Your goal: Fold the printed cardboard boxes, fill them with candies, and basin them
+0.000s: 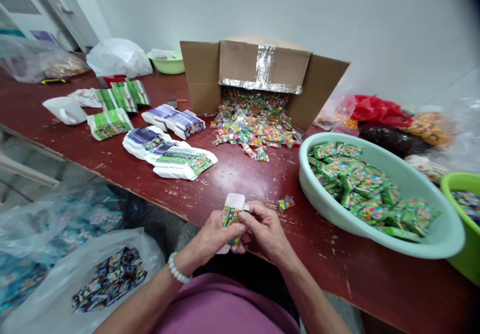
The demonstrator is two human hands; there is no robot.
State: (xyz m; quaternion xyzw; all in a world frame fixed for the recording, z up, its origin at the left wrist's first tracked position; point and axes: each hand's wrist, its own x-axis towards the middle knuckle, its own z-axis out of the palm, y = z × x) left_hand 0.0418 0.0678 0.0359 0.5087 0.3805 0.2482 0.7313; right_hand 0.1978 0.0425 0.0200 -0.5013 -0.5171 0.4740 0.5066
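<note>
Near the table's front edge, my left hand (215, 234) is closed around a small green printed candy box (235, 200), whose white end flap stands open at the top. My right hand (267, 229) pinches at the same box from the other side, thumb and fingers pressed against its front. Whether a candy packet is also between the fingers I cannot tell. A single clear packet of colored candies (285, 203) lies on the table just right of my right hand. Beyond my hands, a pile of such packets (258, 124) spills from an opened cardboard box (262, 66).
A pale blue basin (378, 241) of filled green boxes stands right, beside a lime green tub (461, 254). Flattened cartons (180, 159), purple box stacks (174, 119), green box stacks (110, 123) and a white mug (65, 110) sit left. Plastic bags (37, 294) lie below the table.
</note>
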